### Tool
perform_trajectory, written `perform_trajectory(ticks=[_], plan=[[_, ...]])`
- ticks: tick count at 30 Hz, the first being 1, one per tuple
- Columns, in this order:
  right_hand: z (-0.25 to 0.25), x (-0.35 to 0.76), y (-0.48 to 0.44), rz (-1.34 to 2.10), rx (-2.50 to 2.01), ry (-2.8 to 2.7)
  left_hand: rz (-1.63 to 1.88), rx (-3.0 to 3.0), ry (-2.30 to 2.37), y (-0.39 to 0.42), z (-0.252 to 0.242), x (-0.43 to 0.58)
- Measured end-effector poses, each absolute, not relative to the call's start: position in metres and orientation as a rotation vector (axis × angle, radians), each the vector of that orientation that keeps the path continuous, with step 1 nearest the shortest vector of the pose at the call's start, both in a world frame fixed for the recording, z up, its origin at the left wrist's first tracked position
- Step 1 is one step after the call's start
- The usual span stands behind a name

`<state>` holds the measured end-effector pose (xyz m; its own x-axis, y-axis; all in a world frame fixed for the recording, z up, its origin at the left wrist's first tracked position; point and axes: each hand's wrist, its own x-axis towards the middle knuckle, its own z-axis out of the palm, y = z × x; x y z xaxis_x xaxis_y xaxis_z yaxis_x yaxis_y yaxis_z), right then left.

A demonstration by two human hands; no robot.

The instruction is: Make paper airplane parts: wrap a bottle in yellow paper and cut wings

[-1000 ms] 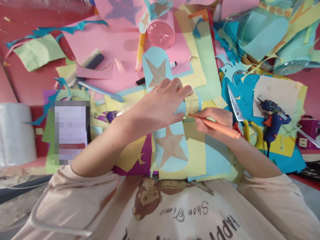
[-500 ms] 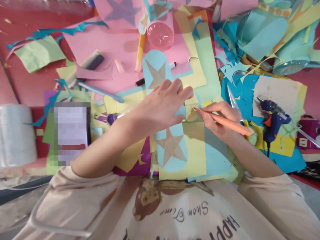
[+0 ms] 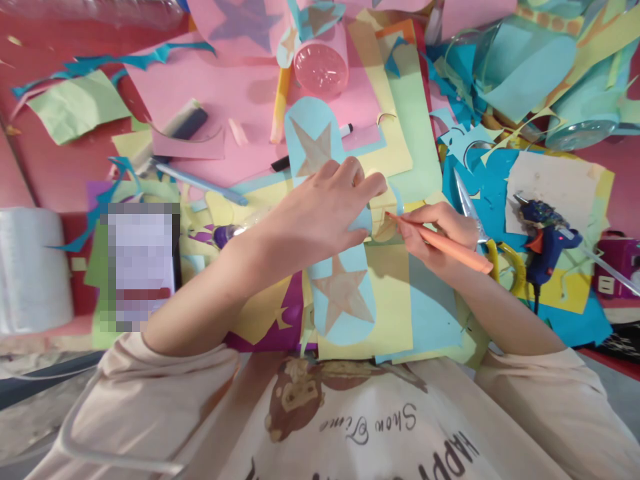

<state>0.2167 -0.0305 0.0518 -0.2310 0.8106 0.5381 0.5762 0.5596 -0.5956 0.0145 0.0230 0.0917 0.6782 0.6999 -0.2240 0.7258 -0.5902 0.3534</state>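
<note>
Left hand (image 3: 325,210) laid flat, fingers together and curled at the tips, pressing down on a small yellow piece (image 3: 384,200) over a light blue strip (image 3: 345,293) near the middle of the worktop. Right hand (image 3: 440,233) pinched around an orange pen (image 3: 445,245), tip touching the yellow piece just beside the left fingertips (image 3: 373,183). Strip rounded at both ends, running from the near edge toward the far edge, with a tan star (image 3: 345,293) showing below the left hand and another tan star (image 3: 313,147) above it. Under the strip, a yellow sheet (image 3: 393,313) and a paler blue sheet (image 3: 433,317), both reaching the near edge.

Just right of the right hand, scissors (image 3: 480,227) with yellow handles, blades pointing to the far edge. Further right, a blue glue gun (image 3: 543,243) lying on white paper (image 3: 555,183) and blue offcuts. Toward the far edge, a pink cup (image 3: 321,63) on its side, open end facing the camera, and beside it a yellow marker (image 3: 281,103). A black-and-white pen (image 3: 345,128) partly tucked under the strip. At the left edge, a white roll (image 3: 30,267); near it a blurred-out rectangle. Large pink sheet (image 3: 210,93) across the far left part, a green scrap (image 3: 77,103) near the far left corner, cut paper scraps of many colours all about the red worktop (image 3: 50,170).
</note>
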Motion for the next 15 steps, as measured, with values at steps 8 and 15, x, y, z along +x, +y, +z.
perform_trajectory(ticks=[8,15], plan=[[0.0497,0.2189,-0.0305,0.309,-1.131,-1.920,-0.081,2.478,1.148,0.0235,0.0907,0.0137],[0.0504,0.2192,-0.0290,0.314,-1.134,-1.958,-0.087,2.468,1.150,0.0286,0.0930,0.0126]])
